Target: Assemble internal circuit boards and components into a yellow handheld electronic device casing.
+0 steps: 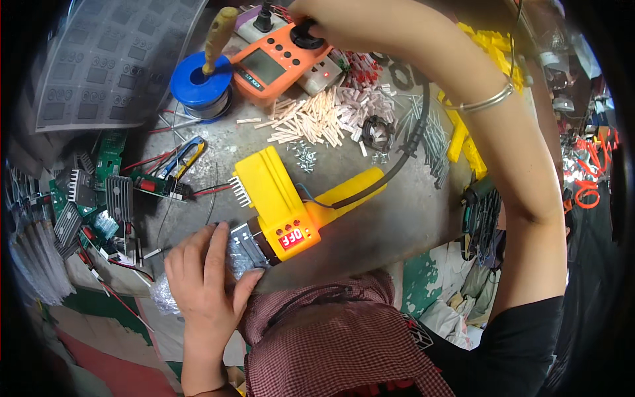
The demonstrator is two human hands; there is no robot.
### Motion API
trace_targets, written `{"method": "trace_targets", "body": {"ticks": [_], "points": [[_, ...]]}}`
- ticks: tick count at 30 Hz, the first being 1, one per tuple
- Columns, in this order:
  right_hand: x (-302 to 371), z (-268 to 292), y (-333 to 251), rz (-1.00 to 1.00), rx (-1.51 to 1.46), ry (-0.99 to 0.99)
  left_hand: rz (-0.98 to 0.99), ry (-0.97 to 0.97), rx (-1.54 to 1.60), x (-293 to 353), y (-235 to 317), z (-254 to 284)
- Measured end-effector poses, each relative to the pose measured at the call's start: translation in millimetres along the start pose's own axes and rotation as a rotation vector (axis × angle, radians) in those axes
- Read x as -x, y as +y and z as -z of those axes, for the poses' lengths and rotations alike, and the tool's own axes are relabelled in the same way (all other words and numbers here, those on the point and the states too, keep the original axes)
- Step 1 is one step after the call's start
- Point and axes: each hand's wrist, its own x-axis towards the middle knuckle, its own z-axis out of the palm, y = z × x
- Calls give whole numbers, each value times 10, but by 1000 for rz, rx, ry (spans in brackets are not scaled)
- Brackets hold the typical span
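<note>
The left hand [206, 268] is gripping the metal end [246, 249] of a yellow device [268, 188] to its right, seemingly cased and powered, while the right hand [319, 13], closure unclear, is touching a meter [281, 61] showing no reading, and boards [110, 157] left of both are lying uncased.

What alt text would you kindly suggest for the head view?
A person's left grip is around a silvery piece adjoining a yellow device with a lit red display; the right grip is at an orange meter's dial. Nearby are a blue spool, circuit boards and pale pieces.
</note>
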Motion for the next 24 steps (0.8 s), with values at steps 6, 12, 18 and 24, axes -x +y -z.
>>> {"method": "trace_targets", "body": {"ticks": [6, 12, 18, 24], "points": [[-121, 33, -158, -41, 235, -111, -36, 22, -26, 1, 31, -12], [398, 439, -550, 236, -105, 467, -97, 272, 19, 496, 98, 241], [1168, 184, -1308, 284, -332, 194, 198, 489, -111, 969, -233, 543], [1565, -3, -1578, 292, -488, 294, 452, 604, -124, 903, -583, 668]]}}
